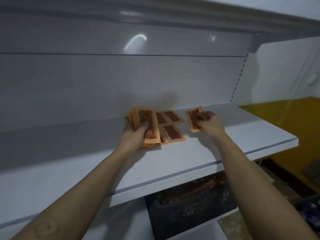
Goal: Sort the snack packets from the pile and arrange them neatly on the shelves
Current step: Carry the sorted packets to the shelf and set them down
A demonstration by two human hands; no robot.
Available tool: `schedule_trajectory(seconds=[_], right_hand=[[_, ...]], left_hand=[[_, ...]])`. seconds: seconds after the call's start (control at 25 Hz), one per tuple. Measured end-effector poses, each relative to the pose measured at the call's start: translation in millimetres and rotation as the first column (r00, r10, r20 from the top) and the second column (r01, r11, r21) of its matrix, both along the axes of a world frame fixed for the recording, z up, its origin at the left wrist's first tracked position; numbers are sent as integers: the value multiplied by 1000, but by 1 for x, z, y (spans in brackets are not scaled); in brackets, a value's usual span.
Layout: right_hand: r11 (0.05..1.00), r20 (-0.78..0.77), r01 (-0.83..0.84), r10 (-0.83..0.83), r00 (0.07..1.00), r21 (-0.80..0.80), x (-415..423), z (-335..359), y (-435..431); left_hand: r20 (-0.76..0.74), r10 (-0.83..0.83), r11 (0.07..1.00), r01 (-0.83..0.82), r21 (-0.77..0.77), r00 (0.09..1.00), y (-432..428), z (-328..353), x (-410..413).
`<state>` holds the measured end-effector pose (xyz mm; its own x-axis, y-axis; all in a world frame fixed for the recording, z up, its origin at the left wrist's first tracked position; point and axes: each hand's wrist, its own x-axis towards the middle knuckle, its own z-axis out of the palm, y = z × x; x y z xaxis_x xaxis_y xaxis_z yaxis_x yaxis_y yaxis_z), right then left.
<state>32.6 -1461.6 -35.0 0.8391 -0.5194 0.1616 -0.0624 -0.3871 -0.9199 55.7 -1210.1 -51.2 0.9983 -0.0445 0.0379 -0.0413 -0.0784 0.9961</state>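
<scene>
Over shelf [230,146], left hand [132,136] grips packet stack [147,121]; right hand [210,124] pinches single packet [191,118]; both lengthwise toward back.

Dim, soft focus; glare streaks on back panel [135,40]; motion blur, wide-angle edge bending.

A shop, this one, and the white shelf [225,135] gives it away: flat metal shop shelving, with a clear ticket strip [173,178] running along its front edge. Behind the shelf rises a plain grey back panel [103,80]. At the shelf's back right corner stands a slotted upright [239,73], its row of little notches plain to see. Above the shelf, an upper shelf [155,16] overhangs. On the shelf, identical orange snack packets [173,132] lie flat, side by side. Below its front edge sits a dark crate [187,210] of packaged goods, too blurred to name. Right of the shelf, a yellow wall [277,135].
</scene>
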Motion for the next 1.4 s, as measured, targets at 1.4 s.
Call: schedule_trajectory(seconds=[1.4], right_hand=[[843, 188, -522, 496, 848, 130, -53, -42, 141]], left_hand=[[-78, -26, 850, -19, -527, 997, 39, -11, -80]])
